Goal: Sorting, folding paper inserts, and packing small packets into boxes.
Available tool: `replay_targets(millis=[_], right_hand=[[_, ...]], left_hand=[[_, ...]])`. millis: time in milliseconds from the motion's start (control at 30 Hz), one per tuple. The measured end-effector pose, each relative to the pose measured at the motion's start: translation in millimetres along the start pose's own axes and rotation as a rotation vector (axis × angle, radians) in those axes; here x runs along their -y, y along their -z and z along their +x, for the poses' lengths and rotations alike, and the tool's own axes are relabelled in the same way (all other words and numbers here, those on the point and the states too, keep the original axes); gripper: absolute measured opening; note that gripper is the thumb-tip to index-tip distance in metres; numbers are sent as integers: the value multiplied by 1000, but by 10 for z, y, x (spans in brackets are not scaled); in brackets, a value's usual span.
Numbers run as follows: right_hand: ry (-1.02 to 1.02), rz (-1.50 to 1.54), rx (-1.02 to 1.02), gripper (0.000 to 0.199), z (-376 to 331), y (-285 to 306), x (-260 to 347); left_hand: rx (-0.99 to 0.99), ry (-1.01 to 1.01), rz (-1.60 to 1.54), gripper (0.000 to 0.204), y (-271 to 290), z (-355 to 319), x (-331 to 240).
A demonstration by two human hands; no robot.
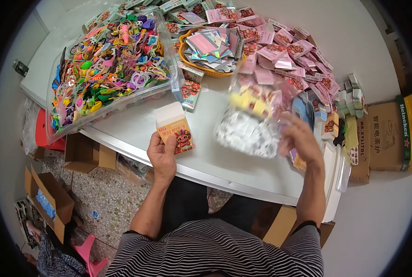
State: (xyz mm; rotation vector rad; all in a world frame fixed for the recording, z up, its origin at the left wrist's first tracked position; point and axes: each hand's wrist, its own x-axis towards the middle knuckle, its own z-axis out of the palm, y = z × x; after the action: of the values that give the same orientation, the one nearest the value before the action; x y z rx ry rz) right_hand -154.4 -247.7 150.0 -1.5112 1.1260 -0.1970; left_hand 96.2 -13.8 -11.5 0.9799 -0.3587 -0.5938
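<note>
My left hand (163,154) grips a small orange card box (182,137) printed with a colourful cartoon figure; its white top flap stands raised. The thumb lies across the box's front. My right hand (302,138), smeared by motion, is closed on the right edge of a clear plastic bag (247,131). Through the blurred film show many small white pieces and a yellow patch with red marks. The bag is over the white table (206,171), in front of a heap of pink boxes (273,51). Its exact contents are too blurred to tell.
A clear tub (123,108) of colourful trinkets on cords stands at the left. Behind the bag is an orange basket (184,51) of cards. Green boxes (191,94) lie beside it. Cartons (383,134) stand at right; another person's patterned sleeve (53,258) shows lower left.
</note>
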Motion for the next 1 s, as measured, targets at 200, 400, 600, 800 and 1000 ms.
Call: replay_targets(millis=[200, 400, 600, 800, 1000], right_hand=[[-133, 44, 78, 51, 192, -380, -536], [328, -581, -391, 43, 345, -256, -117], [848, -588, -585, 34, 1486, -460, 883], [796, -554, -591, 36, 2583, -535, 1111], [735, -780, -632, 33, 2881, -640, 1232]], left_hand=[[45, 55, 35, 26, -27, 114, 170], [55, 23, 49, 26, -24, 139, 218], [101, 52, 79, 31, -34, 129, 212], [110, 76, 39, 31, -74, 122, 197], [137, 86, 49, 31, -57, 127, 199]])
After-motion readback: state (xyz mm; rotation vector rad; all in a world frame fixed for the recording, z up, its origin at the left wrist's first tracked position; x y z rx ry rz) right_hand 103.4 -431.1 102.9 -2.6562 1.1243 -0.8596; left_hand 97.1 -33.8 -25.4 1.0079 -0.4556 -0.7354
